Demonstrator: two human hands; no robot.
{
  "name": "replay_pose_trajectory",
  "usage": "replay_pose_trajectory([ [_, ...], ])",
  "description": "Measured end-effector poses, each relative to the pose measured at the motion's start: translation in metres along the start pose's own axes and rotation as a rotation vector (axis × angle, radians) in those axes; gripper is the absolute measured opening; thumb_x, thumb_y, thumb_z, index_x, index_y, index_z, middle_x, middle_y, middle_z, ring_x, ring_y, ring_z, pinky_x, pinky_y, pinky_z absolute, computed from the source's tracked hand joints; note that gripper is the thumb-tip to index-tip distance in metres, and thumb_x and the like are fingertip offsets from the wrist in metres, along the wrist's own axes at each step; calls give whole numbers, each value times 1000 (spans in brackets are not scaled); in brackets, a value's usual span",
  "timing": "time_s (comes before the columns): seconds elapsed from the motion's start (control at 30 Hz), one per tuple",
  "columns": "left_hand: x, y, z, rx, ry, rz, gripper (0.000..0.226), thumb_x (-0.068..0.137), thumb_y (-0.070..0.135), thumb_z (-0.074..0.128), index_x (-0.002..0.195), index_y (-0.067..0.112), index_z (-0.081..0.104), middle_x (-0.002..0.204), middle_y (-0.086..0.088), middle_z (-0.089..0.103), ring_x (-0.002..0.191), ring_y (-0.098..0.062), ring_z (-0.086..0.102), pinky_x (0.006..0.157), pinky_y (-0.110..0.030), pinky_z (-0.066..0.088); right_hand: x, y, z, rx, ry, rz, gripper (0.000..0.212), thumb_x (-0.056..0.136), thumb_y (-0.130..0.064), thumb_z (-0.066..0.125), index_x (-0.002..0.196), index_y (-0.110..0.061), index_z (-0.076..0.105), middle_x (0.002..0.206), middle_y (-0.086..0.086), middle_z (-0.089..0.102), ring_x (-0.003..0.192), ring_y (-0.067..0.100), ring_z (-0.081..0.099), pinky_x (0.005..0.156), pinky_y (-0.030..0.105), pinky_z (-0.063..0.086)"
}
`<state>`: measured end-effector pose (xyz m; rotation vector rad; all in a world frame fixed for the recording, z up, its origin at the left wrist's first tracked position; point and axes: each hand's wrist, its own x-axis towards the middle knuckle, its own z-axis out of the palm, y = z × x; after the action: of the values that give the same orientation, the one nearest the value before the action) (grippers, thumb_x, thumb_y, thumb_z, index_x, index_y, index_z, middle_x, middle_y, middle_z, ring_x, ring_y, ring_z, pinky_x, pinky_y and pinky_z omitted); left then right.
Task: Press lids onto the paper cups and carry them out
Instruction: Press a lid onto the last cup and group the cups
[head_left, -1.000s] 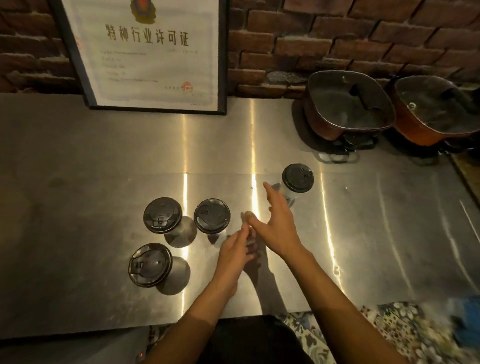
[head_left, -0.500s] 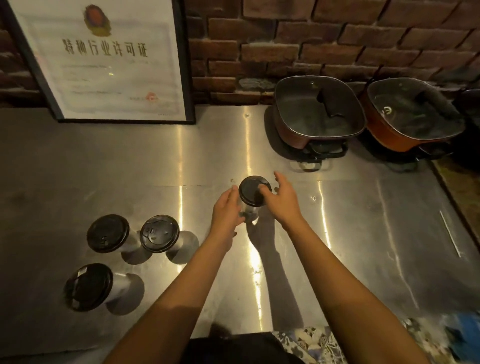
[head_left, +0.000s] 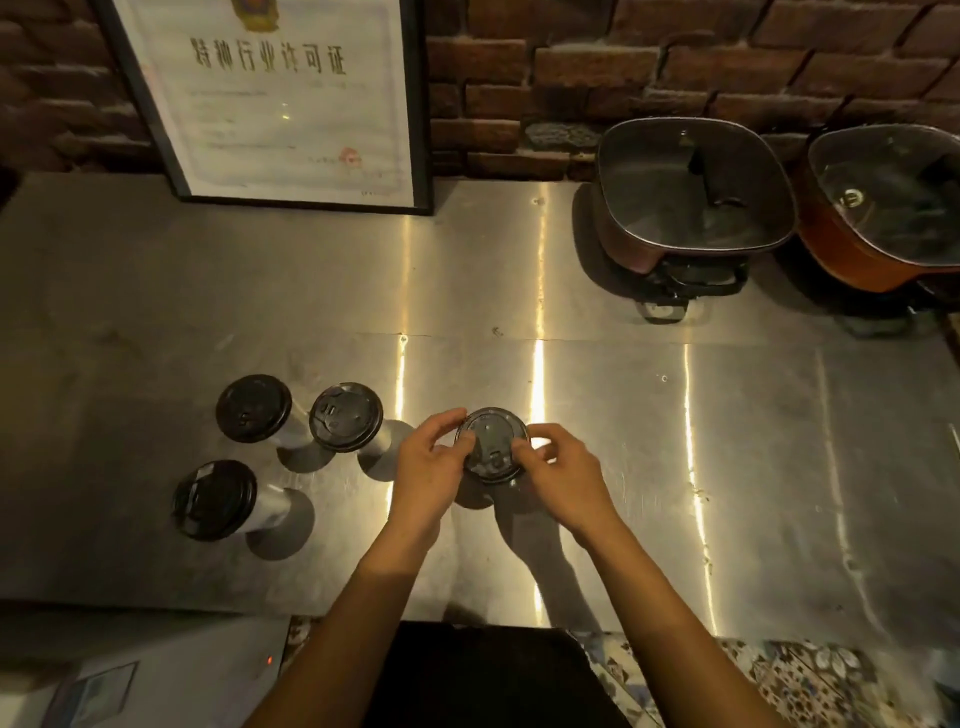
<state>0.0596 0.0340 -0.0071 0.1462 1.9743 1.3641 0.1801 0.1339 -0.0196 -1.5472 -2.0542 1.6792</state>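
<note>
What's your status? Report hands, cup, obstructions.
Left hand and right hand grip the lid, thumbs on top. Cup beneath hidden. Three lidded cups stand left, nothing blocking.

Both arms are bare: the left forearm (head_left: 358, 618) and right forearm (head_left: 670, 613) show uncovered from the wrist to the lower edge of view. The left hand (head_left: 428, 470) and right hand (head_left: 569, 480) are likewise bare. Between the arms, low in view, a plain black garment (head_left: 478, 675) covers the torso

A commercial food-service kitchen is suggested by the brushed stainless-steel counter (head_left: 571, 291), a framed business licence (head_left: 275, 98) leaned against brick, lidded paper takeaway cups (head_left: 254, 415), and two glass-lidded electric hotpots (head_left: 691, 192).
</note>
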Motion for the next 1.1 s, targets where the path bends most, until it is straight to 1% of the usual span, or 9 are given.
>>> replay_pose_trajectory([
  [0.1, -5, -16, -7, 64, 23, 27, 29, 95, 9, 64, 122, 21, 70, 95, -7, 71, 75, -12, 62, 76, -25, 53, -17, 8, 9, 4, -41, 27, 31, 96, -38, 61, 126, -28, 61, 85, -6, 72, 83, 13, 72, 87, 41, 60],
  [0.23, -9, -27, -7, 102, 16, 55, 31, 94, 6, 64, 120, 22, 71, 101, -13, 71, 74, -13, 62, 81, -29, 59, -29, 8, 10, -118, -81, -2, 35, 98, -35, 58, 131, -26, 57, 79, -11, 65, 75, 6, 65, 70, 21, 51],
  [0.33, -9, -31, -7, 129, 18, 84, 31, 94, 6, 65, 121, 20, 71, 112, -5, 73, 82, -12, 66, 78, -27, 60, -30, 6, 6, -215, -102, -21, 37, 99, -35, 56, 135, -27, 54, 71, -15, 60, 66, 2, 60, 59, 14, 42],
  [0.43, -8, -36, -3, 141, 10, 95, 37, 94, 12, 66, 130, 23, 65, 128, 2, 67, 107, -18, 64, 95, -38, 57, -28, 5, 3, -261, -102, -28, 39, 100, -35, 53, 138, -25, 53, 68, -14, 59, 61, 0, 58, 53, 10, 39],
  [0.57, -7, -40, 4, 124, -7, 79, 37, 96, 19, 65, 133, 22, 62, 134, 0, 64, 121, -22, 61, 105, -44, 52, -21, 6, 1, -276, -91, -27, 44, 98, -36, 56, 140, -25, 52, 96, -3, 68, 81, 10, 62, 81, 29, 53],
  [0.7, -4, -42, 11, 18, 13, 13, 32, 99, 32, 60, 130, 23, 64, 131, 0, 66, 121, -21, 62, 96, -30, 54, -10, 4, -2, -169, -58, -27, 51, 96, -41, 60, 143, -25, 50, 135, 3, 62, 117, 21, 62, 95, 32, 48],
  [0.9, 9, -35, 32, -104, 105, -93, 37, 99, 49, 53, 123, 24, 65, 121, -2, 70, 110, -20, 67, 99, -42, 56, 6, -12, 18, 153, 49, 21, 30, 101, -41, 52, 118, -22, 68, 110, -6, 69, 103, 12, 65, 72, 14, 44],
  [1.0, 16, -33, 47, -38, 149, -68, 37, 98, 52, 52, 113, 23, 71, 109, -1, 74, 98, -19, 71, 94, -42, 59, 8, -16, 37, 291, 47, 104, 31, 104, -42, 46, 99, -26, 73, 88, -12, 72, 83, 6, 69, 64, 14, 49],
  [1.1, 20, -31, 54, 97, 197, -8, 44, 100, 53, 48, 93, 20, 76, 88, 1, 76, 83, -16, 71, 87, -38, 60, 6, -13, 53, 327, 117, 114, 36, 104, -42, 47, 80, -32, 72, 76, -13, 73, 75, 7, 71, 72, 25, 58],
])
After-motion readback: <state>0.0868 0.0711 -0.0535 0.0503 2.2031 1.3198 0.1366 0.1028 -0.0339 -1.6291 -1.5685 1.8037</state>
